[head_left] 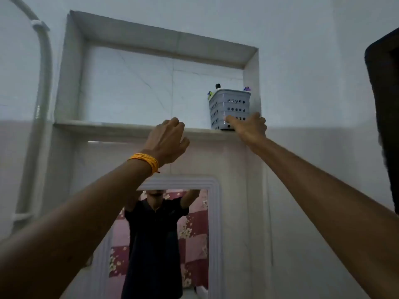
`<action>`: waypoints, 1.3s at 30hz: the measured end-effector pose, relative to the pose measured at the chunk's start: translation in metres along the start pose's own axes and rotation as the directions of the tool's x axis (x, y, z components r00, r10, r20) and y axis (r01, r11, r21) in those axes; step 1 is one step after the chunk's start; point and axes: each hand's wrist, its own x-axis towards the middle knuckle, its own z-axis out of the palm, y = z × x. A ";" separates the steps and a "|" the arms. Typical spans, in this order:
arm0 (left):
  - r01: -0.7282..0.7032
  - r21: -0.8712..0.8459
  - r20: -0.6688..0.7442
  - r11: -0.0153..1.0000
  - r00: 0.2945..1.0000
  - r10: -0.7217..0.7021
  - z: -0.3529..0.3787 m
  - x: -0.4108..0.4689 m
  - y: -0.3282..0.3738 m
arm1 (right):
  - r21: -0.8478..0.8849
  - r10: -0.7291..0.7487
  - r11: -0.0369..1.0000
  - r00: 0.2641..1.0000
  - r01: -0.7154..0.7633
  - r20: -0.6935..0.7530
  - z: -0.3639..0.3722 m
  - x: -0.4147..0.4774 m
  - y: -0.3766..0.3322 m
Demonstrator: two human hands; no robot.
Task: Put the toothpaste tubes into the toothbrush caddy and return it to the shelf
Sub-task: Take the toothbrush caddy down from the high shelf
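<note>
The grey perforated toothbrush caddy stands upright at the right end of the recessed wall shelf. Small tips of its contents poke over the rim: a black cap and purple bits; I cannot make out the toothpaste tubes. My right hand is raised to the caddy's lower front, thumb touching its wall, fingers beside its right side. My left hand, with an orange thread band on the wrist, hovers at the shelf's front edge with fingers curled and holds nothing.
A mirror in a white frame hangs below the shelf and reflects a person in a dark shirt with raised arms. A grey pipe runs down the left wall. A dark object juts in at the right edge.
</note>
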 end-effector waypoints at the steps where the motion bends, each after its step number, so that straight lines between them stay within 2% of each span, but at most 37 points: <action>1: -0.017 -0.004 -0.027 1.000 1.000 0.017 0.007 0.010 -0.004 | -0.016 -0.007 1.000 1.000 0.007 -0.015 0.006 0.006 -0.002; 3: -0.009 -0.008 -0.035 1.000 0.999 0.008 0.022 0.032 -0.012 | -0.016 -0.017 1.000 0.999 0.016 -0.050 0.018 0.023 -0.004; 6: -0.005 0.104 0.087 0.995 0.996 -0.004 0.039 0.049 -0.014 | 0.013 -0.022 1.000 0.996 0.023 -0.082 0.037 0.042 -0.008; 9: -0.010 0.221 0.038 0.975 0.999 0.001 0.053 0.052 -0.017 | 0.009 -0.020 1.000 0.988 0.022 -0.151 0.048 0.057 -0.011; 14: -0.009 0.231 0.017 0.973 1.000 0.005 0.056 0.053 -0.016 | 0.023 0.023 1.000 0.979 -0.019 -0.204 0.055 0.063 -0.014; 19: 0.017 0.210 0.070 0.978 0.997 -0.033 0.050 0.049 -0.011 | 0.095 0.018 0.996 0.975 0.004 -0.223 0.045 0.053 -0.019; 30: 0.061 0.108 0.201 0.992 0.976 -0.082 0.030 0.014 0.013 | 0.191 -0.074 0.975 0.973 0.117 -0.217 -0.015 -0.006 -0.026; 34: 0.099 -0.093 0.212 0.991 0.974 -0.078 0.015 -0.033 0.034 | 0.249 -0.081 0.960 0.980 0.126 -0.184 -0.030 -0.047 -0.002; 39: 0.191 -0.189 0.308 0.963 0.943 -0.126 0.013 -0.122 0.059 | 0.355 -0.047 0.931 0.993 0.083 -0.110 -0.024 -0.119 0.054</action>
